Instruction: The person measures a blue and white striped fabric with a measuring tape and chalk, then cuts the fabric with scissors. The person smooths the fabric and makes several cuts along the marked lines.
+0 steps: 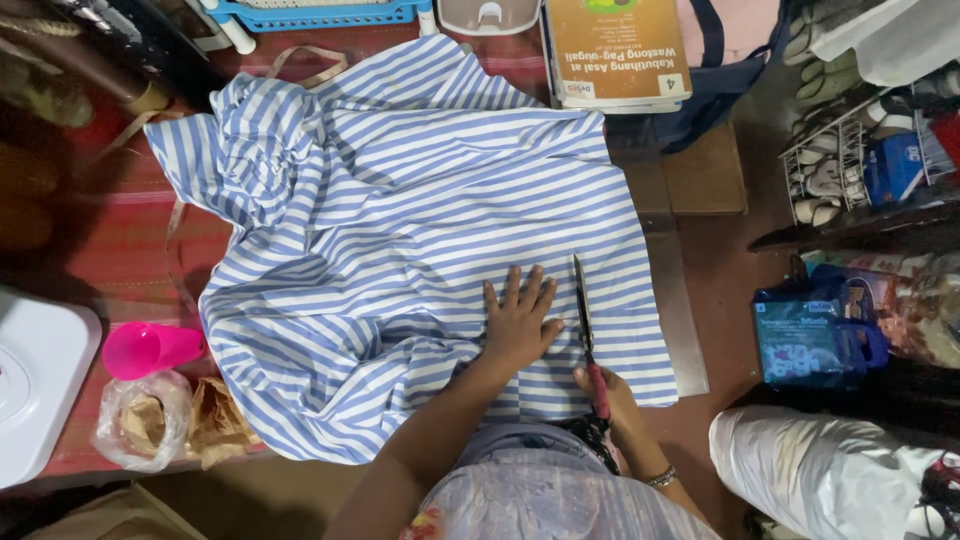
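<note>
Nearest the camera, the right hand (612,392) is closed around the red handles of a pair of scissors (586,330), whose dark blades point away from the body and lie along the blue and white striped cloth (400,230). Just beside the blades, the left hand (520,320) grips nothing: it lies flat and open on the cloth, fingers spread, pressing it down. The cloth covers most of the red woven table mat (120,240); its near right part lies fairly smooth, while its far left part is bunched into folds. To cut well here, it seems wise to keep the flat hand close to the blades yet clear of their edge, so the cloth stays taut and does not ride up, and to follow a single stripe as a guide so the line stays straight. The lower blade should slide along the table rather than lift the cloth. To the left sit a pink cup (150,348) and a clear plastic bag (140,420). Farther off, at the far edge, a book with a brown cover (615,50) rests beside a dark blue bag (720,90).
</note>
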